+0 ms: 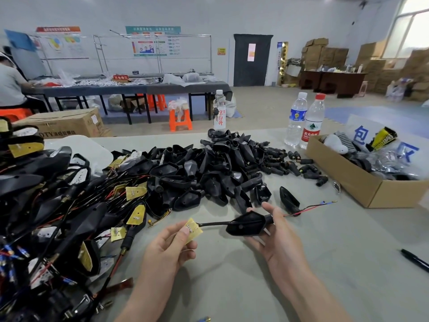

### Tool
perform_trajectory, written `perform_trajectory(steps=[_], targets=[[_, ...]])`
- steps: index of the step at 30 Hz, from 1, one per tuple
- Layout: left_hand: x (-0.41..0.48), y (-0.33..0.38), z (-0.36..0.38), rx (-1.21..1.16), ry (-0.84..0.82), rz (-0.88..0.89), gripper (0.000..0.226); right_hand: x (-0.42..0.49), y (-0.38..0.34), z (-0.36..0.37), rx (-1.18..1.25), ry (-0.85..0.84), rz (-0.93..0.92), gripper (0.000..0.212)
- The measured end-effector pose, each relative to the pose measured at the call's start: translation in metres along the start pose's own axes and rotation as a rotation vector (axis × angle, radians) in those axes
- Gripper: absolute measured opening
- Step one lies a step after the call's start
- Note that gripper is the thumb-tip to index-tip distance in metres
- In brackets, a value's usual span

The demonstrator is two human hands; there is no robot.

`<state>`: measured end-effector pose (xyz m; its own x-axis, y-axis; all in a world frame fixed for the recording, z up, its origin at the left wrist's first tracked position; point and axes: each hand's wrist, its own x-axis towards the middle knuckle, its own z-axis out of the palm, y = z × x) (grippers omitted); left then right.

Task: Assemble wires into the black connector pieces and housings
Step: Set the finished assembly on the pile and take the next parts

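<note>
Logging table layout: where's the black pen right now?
Head view: the black pen lies on the table at the far right edge, right of the right hand and nearer than the cardboard box.

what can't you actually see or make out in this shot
1. Head view: how the wire runs inside the black housing, hidden by its shell and the right hand.
2. Head view: parts on the yellow board, too small and partly under the thumb of the left hand.
3. Head view: the cardboard box and the pen, cut off by the right edge.
</note>
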<state>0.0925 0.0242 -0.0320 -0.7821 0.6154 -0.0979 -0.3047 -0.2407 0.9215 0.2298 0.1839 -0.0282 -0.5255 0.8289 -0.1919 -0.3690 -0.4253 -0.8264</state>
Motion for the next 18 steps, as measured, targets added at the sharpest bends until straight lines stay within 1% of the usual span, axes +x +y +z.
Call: perform_trajectory(steps=[5, 7, 9, 11, 18], targets=[[0.0007, 0.0011, -0.0007, -0.028, -0.006, -0.025, 0.014, -0.0016, 0.0014, 0.0051, 0.103, -0.054, 0.085, 0.023], [-0.0003, 0.0029, 0.001, -0.067, -0.011, -0.059, 0.015, -0.0017, 0.0023, 0.0051, 0.112, -0.075, 0.106, 0.027], [-0.0011, 0.0044, 0.0026, -0.086, -0.013, -0.085, 0.025, -0.0015, 0.0039, 0.0056, 0.077, -0.088, 0.115, 0.034], [-0.0015, 0.0052, 0.0037, -0.102, -0.014, -0.103, 0.03, -0.0016, 0.0051, 0.0062, 0.056, -0.094, 0.114, 0.036], [0.0005, 0.0056, -0.0013, -0.176, -0.035, -0.147, 0.024, -0.0026, 0.0035, 0.0051, 0.085, -0.108, 0.132, 0.037]])
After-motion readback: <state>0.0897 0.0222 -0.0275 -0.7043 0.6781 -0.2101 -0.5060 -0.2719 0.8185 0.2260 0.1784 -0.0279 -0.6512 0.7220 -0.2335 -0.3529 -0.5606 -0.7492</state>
